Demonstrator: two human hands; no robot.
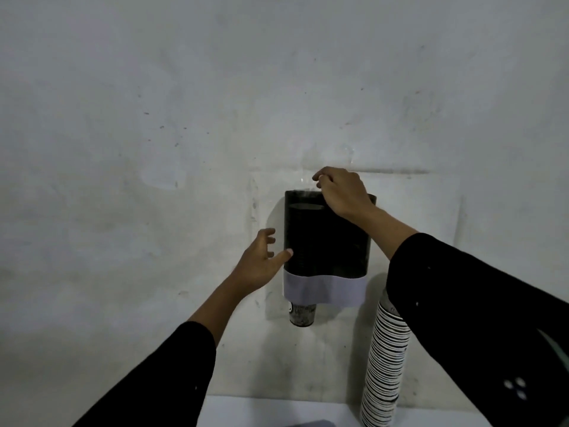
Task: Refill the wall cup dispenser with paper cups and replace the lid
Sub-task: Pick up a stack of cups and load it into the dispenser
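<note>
A black cup dispenser [326, 241] with a white band along its bottom hangs on the wall. One paper cup [302, 315] pokes out below it. My right hand [341, 192] is at the dispenser's top rim, with thumb and fingers pinched on a faint clear lid [323, 161] that shows only as glints above the opening. My left hand [261, 263] is spread beside the dispenser's left side, and its thumb touches the black wall. A tall stack of striped paper cups [385, 365] stands to the right, partly hidden by my right sleeve.
A white tabletop [277, 411] lies below the dispenser against the grey wall [184, 118]. The cup stack stands on it at the right. A dark object shows at the bottom edge.
</note>
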